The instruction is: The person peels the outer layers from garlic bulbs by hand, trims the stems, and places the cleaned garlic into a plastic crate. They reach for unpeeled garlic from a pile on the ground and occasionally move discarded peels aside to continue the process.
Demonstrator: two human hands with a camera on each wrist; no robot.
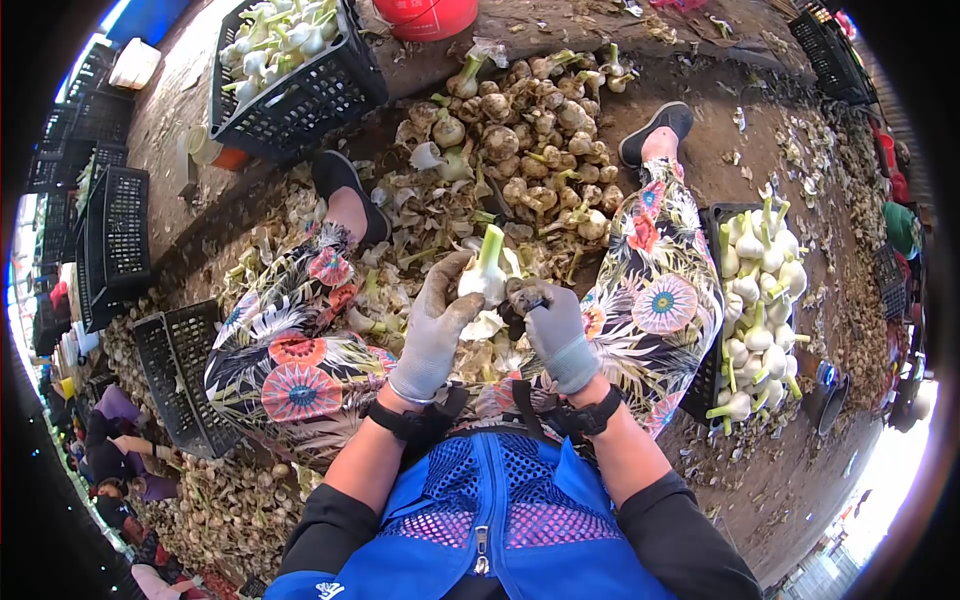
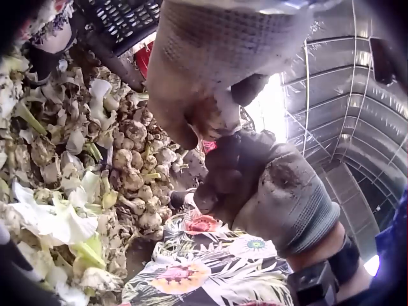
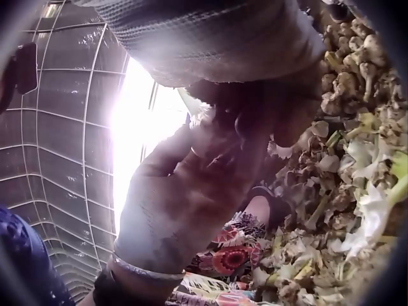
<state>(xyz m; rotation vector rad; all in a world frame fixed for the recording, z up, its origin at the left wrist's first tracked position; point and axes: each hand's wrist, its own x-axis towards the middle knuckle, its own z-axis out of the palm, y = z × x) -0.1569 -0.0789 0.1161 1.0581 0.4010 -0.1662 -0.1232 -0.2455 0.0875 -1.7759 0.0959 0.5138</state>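
Garlic bulb [image 1: 484, 281]; stem [image 1: 491, 246] forward

a blue mesh-panelled vest [image 1: 425, 560], black sleeves [image 1: 688, 545], smudged grey gloves [image 1: 422, 348], black wrist straps [image 1: 394, 420] and flowered trousers [image 1: 660, 300] are worn.

- Beyond the fingers [image 1: 438, 288] and off to their right spreads a brown earth floor [image 1: 715, 135], littered with pale, papery scraps [image 1: 805, 165].
- Well left of the fingers, black slatted crates [image 1: 122, 232] stand on the floor.
- In the right wrist view, a curved grey roof [image 3: 60, 127] on thin metal ribs arches past the fingers.
- Between roof and fingers, white daylight [image 3: 132, 121] glares.
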